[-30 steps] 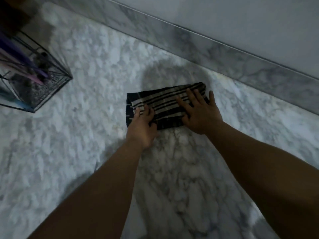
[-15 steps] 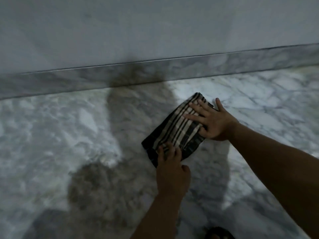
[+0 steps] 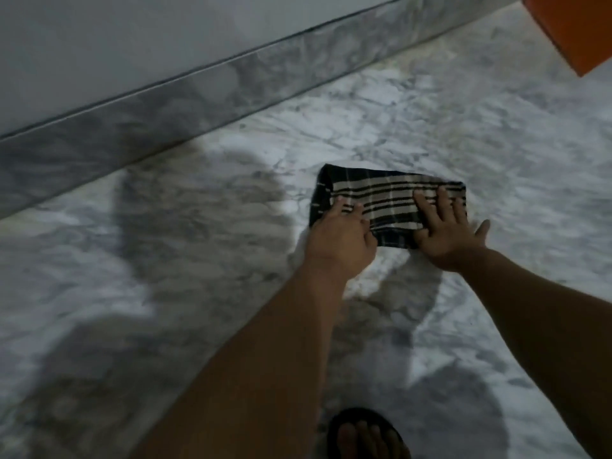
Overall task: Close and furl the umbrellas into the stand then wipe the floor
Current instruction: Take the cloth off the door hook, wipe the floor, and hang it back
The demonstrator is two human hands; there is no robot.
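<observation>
A folded cloth (image 3: 387, 193) with dark and beige stripes lies flat on the white and grey marble floor (image 3: 496, 134). My left hand (image 3: 337, 240) presses on its left end with the fingers bent over the near edge. My right hand (image 3: 447, 233) lies flat on its right end, fingers spread and thumb out to the side. Both forearms reach in from the lower edge of the view. No umbrella or umbrella stand is in sight.
A marble skirting (image 3: 165, 104) runs diagonally along the wall behind the cloth. An orange object (image 3: 576, 28) juts in at the top right corner. My foot in a dark sandal (image 3: 364, 435) stands at the bottom edge. Shadows fall across the floor to the left.
The view has swung right and the wire umbrella stand has left the frame. Both hands have slid the cloth over the floor, and it has turned from slanted to level.
</observation>
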